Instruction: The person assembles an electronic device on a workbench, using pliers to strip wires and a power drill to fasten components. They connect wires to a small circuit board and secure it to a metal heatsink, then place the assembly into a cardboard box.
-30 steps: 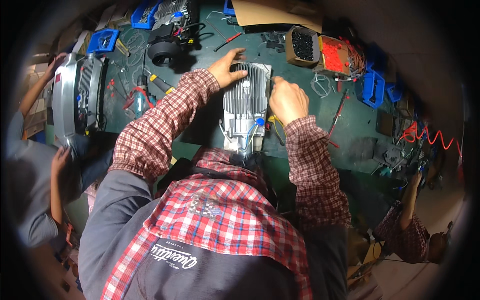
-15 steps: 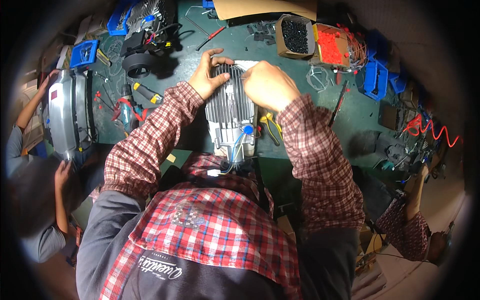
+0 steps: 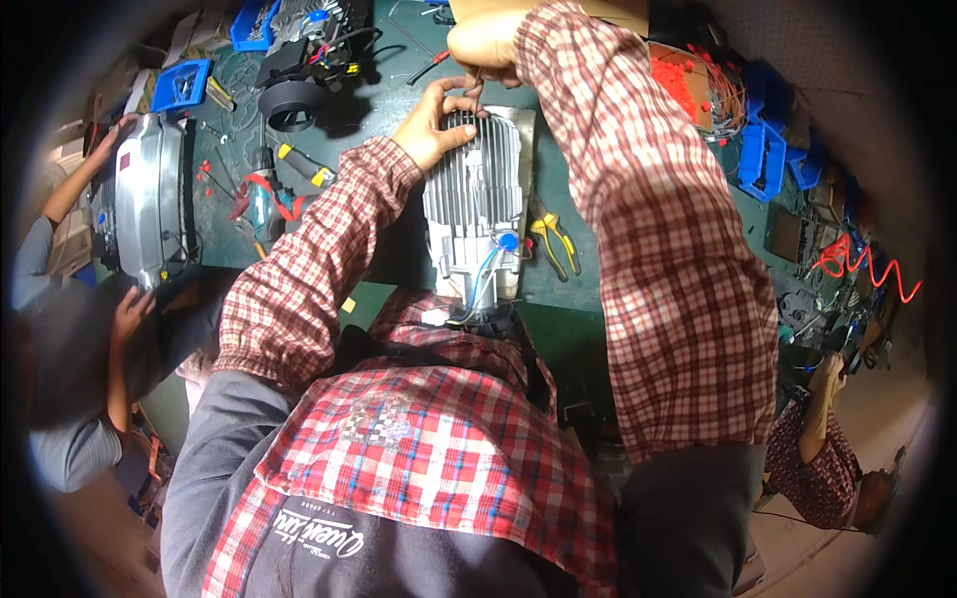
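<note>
A grey finned motor housing (image 3: pixel 478 184) stands on the green bench in front of me, a blue round plug (image 3: pixel 507 242) and loose wires at its near end. My left hand (image 3: pixel 434 125) curls over the housing's far left corner, thumb on the fins. Beyond the far end is my right hand (image 3: pixel 488 45), fingers closed and pointing down. Something thin and dark shows between its fingertips and the left fingers; its kind I cannot make out. Pliers (image 3: pixel 555 242) with yellow and black handles lie to the right of the housing.
On the left lie a cordless drill (image 3: pixel 262 199) and a yellow-black tool (image 3: pixel 306 165). A motor assembly (image 3: pixel 309 60) stands farther back. Blue bins (image 3: pixel 762 159) and red parts (image 3: pixel 676 85) are at the right. Other people work on both sides, one at a silver housing (image 3: pixel 150 204).
My right hand has moved away from the housing's far right side, up past its far end. The left hand stays at the far left corner. The whole view has shifted slightly.
</note>
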A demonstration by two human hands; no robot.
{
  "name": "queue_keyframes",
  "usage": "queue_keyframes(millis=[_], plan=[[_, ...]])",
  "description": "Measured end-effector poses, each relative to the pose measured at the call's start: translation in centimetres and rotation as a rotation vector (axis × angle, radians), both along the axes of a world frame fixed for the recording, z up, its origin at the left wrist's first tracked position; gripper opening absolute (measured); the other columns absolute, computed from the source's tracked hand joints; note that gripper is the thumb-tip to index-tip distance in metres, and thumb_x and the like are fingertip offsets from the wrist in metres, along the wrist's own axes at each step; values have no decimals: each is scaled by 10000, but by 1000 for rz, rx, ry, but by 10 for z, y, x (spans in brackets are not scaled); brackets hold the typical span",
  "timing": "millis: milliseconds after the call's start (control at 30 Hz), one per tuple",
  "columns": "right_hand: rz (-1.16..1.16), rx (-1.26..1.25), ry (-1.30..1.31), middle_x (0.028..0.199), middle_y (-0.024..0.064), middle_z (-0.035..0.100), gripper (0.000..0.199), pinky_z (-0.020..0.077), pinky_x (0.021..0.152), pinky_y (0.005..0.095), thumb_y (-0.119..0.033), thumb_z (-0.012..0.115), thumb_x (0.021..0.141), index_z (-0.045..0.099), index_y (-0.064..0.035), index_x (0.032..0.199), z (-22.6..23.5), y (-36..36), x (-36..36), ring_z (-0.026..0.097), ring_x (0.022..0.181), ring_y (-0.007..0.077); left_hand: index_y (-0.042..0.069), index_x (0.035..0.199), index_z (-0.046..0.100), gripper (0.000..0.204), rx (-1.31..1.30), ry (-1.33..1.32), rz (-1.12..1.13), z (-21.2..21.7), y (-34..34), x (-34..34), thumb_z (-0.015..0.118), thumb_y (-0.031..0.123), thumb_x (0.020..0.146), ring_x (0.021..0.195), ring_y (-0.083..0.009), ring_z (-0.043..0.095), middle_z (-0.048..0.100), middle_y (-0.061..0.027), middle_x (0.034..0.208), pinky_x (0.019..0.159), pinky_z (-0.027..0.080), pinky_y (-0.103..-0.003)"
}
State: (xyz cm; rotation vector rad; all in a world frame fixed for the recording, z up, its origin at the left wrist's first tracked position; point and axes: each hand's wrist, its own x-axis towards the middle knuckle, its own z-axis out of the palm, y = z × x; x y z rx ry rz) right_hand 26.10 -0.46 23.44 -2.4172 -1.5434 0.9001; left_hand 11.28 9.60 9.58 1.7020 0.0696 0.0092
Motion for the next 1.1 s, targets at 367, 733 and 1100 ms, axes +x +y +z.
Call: queue_keyframes(millis=[367, 733, 1100], plan=[[-606, 917, 11, 806, 140, 579, 79, 499, 670, 386, -101, 611, 872, 597, -23, 865, -99, -103, -117, 608, 736, 308, 83, 1420, 237, 707, 105, -26, -26, -11, 4, 6, 597, -2, 818, 1171, -196, 524, 623, -81, 1150, 1082, 310, -335], [-248, 572, -403, 876, 127, 557, 83, 497, 749, 408, -77, 629, 816, 615, -25, 880, -107, -79, -121, 589, 904, 302, 86, 1420, 262, 720, 198, -35, -63, -9, 7, 6, 594, -51, 796, 1212, -202, 490, 589, -97, 1177, 1101, 298, -358], [-542, 849, -256, 880, 147, 536, 199, 448, 765, 425, -17, 707, 755, 558, -16, 888, -125, -78, -133, 549, 869, 330, 79, 1045, 653, 215, 220, -117, -263, 5, 17, 6, 580, 27, 850, 1217, -255, 486, 596, -94, 1172, 1088, 303, -397]])
